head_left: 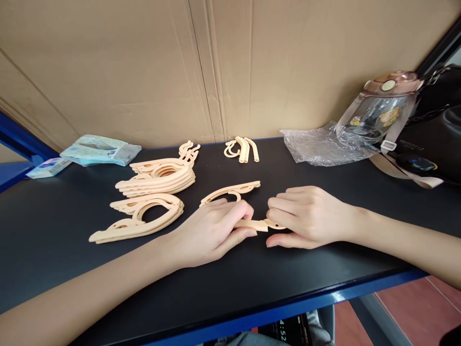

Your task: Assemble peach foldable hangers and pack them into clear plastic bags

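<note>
My left hand [216, 230] is closed on a beige plastic piece [256, 224] near the middle of the black table. My right hand [306, 218] grips the piece's other end, where a part with a small dark hole shows between the hands. Just behind my left hand lies a beige curved hanger part [230, 190] with a hook. To the left are two stacks of folded beige hangers, a nearer one [144, 223] and a farther one [162, 178]. How the held piece continues under my fingers is hidden.
Loose hooks [189, 151] and curved pieces [243, 150] lie at the back. Tissue packs [101, 150] sit back left. Clear plastic wrap [324, 146], a strapped bottle [382, 113] and a black bag [437, 134] are at the right. A cardboard wall [144, 72] stands behind.
</note>
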Demonstrator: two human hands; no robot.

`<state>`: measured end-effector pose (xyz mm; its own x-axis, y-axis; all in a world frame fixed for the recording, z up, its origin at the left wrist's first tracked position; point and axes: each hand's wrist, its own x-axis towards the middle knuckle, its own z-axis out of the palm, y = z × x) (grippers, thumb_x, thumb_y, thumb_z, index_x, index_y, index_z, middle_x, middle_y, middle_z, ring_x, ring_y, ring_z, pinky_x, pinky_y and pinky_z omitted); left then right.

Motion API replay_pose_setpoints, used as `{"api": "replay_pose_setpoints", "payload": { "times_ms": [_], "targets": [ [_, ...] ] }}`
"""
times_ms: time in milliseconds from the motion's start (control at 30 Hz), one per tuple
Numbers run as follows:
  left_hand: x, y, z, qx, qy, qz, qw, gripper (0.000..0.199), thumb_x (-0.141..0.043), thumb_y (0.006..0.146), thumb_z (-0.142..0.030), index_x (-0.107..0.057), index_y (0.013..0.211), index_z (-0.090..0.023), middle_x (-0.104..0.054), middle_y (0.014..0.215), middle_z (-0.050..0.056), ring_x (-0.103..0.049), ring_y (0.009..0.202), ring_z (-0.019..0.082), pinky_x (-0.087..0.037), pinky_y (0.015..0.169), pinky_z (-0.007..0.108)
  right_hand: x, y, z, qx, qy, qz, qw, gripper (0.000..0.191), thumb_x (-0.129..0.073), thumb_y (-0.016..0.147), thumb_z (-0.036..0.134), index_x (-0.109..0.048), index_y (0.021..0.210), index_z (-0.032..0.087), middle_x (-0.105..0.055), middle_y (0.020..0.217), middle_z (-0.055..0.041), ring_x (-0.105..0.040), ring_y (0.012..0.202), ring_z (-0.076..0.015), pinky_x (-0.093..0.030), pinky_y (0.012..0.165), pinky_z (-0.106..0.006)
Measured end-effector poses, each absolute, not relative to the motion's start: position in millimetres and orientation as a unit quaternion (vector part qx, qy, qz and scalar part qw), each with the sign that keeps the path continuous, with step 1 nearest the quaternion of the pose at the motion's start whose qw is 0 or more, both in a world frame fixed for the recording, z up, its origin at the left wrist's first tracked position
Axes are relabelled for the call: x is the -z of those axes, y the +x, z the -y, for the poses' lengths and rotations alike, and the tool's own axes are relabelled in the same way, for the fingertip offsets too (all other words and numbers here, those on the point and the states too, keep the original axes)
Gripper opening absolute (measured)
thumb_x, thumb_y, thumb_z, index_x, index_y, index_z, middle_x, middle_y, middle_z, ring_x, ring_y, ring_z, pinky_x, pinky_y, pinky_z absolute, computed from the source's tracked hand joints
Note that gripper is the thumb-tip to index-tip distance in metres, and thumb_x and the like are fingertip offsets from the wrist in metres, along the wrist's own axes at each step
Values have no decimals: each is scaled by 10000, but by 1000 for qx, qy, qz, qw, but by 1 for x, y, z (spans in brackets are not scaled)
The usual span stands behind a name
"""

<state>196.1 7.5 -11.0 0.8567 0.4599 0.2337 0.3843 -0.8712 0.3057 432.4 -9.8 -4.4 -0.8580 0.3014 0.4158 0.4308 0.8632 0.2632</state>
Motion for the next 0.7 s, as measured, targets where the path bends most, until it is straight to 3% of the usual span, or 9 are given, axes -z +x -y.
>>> {"api": "replay_pose_setpoints", "payload": {
  "times_ms": [67, 200, 367, 467, 567, 700],
  "targets": [
    [12, 195, -8, -164, 954, -222, 118, 154, -423, 984, -330, -445, 894, -206, -575, 802, -2, -540, 713, 158, -378, 644, 264, 3, 434, 7, 159, -216, 947, 175, 441, -399, 980, 457, -588, 718, 158, -527, 645, -8, -393, 570, -139, -298, 557, -280],
    [12, 195, -9, -197, 953, -214, 82, 131, -436, 980, -289, -525, 954, -195, -630, 895, 16, -555, 843, 172, -400, 775, 301, 2, 438, 2, 87, -236, 956, 154, 334, -416, 987, 344, -601, 783, 155, -559, 723, -25, -438, 665, -152, -335, 662, -296],
    [15, 196, -14, -247, 894, -366, 71, 201, -488, 956, -287, -584, 1120, -222, -570, 1254, 47, -482, 1198, 219, -364, 1003, 381, 0, 439, 2, 29, -266, 952, 150, 239, -439, 949, 238, -572, 765, 163, -562, 749, -31, -446, 712, -158, -361, 755, -323],
    [21, 195, -20, -257, 853, -435, 129, 346, -576, 898, -364, -550, 1224, -251, -497, 1352, 45, -455, 1257, 235, -395, 1027, 403, -1, 439, 2, 9, -273, 952, 142, 186, -456, 915, 192, -575, 775, 164, -575, 789, -42, -461, 752, -170, -372, 793, -343],
    [24, 193, -24, -263, 844, -431, 183, 344, -565, 902, -344, -538, 1237, -273, -488, 1350, 24, -478, 1241, 209, -444, 1003, 373, 0, 439, 2, -14, -255, 956, 144, 150, -476, 892, 145, -621, 856, 160, -600, 963, -81, -498, 922, -204, -367, 897, -376],
    [26, 191, -24, -264, 840, -423, 217, 297, -516, 930, -307, -542, 1226, -288, -475, 1359, 10, -492, 1227, 190, -472, 981, 355, 1, 441, 2, -63, -231, 961, 138, 293, -447, 874, 26, -666, 935, 211, -553, 1203, -76, -481, 1089, -195, -369, 941, -354]
  ]
}}
